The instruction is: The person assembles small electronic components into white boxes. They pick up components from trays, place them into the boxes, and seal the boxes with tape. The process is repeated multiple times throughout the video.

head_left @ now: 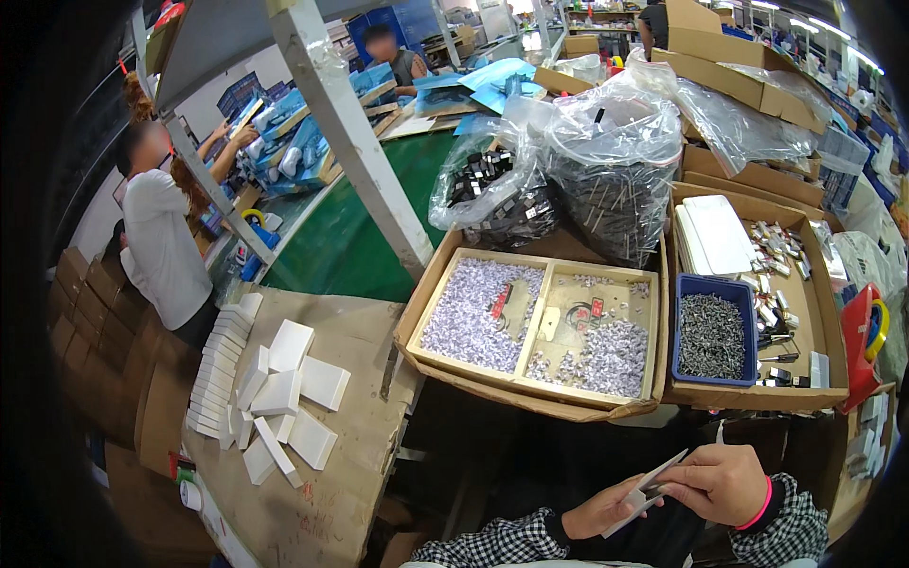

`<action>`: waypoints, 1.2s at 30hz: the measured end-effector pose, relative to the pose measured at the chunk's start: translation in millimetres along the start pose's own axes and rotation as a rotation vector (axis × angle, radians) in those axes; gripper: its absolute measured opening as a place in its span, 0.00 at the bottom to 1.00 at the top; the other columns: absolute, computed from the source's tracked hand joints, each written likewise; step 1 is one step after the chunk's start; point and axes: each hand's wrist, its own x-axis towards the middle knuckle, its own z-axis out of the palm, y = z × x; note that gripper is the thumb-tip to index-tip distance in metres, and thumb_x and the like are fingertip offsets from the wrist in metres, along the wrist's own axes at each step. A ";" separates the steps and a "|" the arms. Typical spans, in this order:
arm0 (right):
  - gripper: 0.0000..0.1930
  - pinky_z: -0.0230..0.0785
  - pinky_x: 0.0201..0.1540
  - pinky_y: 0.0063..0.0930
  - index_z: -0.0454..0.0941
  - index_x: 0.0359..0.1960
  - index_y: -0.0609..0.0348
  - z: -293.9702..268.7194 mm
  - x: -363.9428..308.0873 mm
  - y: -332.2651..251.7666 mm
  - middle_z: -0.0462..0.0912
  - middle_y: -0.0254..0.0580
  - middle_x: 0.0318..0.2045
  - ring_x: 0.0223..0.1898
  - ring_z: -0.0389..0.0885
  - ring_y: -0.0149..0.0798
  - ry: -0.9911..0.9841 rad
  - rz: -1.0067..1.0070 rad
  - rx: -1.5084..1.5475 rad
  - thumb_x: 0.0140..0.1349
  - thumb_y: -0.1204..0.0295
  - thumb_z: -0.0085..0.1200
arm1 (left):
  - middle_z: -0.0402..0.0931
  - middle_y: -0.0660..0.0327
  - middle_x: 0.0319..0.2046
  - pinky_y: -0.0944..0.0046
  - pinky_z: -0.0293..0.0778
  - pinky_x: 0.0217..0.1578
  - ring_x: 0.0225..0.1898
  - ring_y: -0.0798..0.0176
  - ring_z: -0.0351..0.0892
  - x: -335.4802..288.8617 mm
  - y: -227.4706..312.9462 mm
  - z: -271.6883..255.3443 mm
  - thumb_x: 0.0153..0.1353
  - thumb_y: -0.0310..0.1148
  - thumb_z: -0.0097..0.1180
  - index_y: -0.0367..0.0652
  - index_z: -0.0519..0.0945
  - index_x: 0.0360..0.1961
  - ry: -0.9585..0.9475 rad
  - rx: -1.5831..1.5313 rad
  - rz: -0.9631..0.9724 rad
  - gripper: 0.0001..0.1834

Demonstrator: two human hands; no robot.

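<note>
Low in the picture at the right, my left hand [597,513] is closed on a white folded card piece [622,520] that looks like a small carton with its panels spread apart. My right hand [729,481], a pink band at its wrist, pinches the same piece from the other side with fingers bent at its inner edge. The nearest wooden tray [540,382], in two compartments, lies beyond my hands with many small whitish parts in both. A blue bin [716,377] of small dark metal parts stands beside it.
Several white boxes [301,346] lie piled and in a row on the cardboard-covered table [365,398] at left. Bags of black parts [606,180] stand behind the tray. A metal post [346,133] rises by the green belt [331,251]. A person in white [161,227] works far left.
</note>
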 end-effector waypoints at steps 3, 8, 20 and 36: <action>0.07 0.70 0.22 0.27 0.84 0.31 0.54 -7.0 -2.6 1.7 0.79 0.37 0.20 0.21 0.78 0.37 0.061 0.002 0.011 0.48 0.72 0.65 | 0.59 0.54 0.59 0.64 0.63 0.55 0.58 0.63 0.62 -0.7 4.4 3.4 0.54 0.72 0.43 0.36 0.46 0.68 -0.001 -0.004 0.011 0.56; 0.04 0.72 0.31 0.31 0.82 0.30 0.57 -41.0 -12.7 31.5 0.81 0.42 0.25 0.27 0.80 0.41 0.182 0.153 -0.035 0.55 0.71 0.58 | 0.57 0.51 0.63 0.58 0.62 0.58 0.61 0.56 0.63 -8.0 28.6 5.4 0.47 0.65 0.60 0.37 0.48 0.68 0.055 -0.193 -0.135 0.59; 0.10 0.72 0.41 0.34 0.82 0.36 0.58 -119.0 -28.2 171.6 0.83 0.43 0.32 0.35 0.81 0.44 0.070 0.508 -0.281 0.54 0.69 0.56 | 0.67 0.49 0.53 0.56 0.72 0.49 0.53 0.53 0.70 0.7 33.9 15.4 0.41 0.74 0.55 0.34 0.55 0.64 0.095 -0.044 -0.117 0.61; 0.13 0.70 0.42 0.38 0.78 0.41 0.56 -107.9 -17.0 178.9 0.82 0.44 0.32 0.38 0.79 0.47 -0.276 0.392 -0.335 0.55 0.67 0.56 | 0.68 0.49 0.53 0.56 0.73 0.48 0.53 0.53 0.71 12.0 32.2 11.1 0.40 0.73 0.58 0.34 0.56 0.63 0.126 -0.074 -0.179 0.61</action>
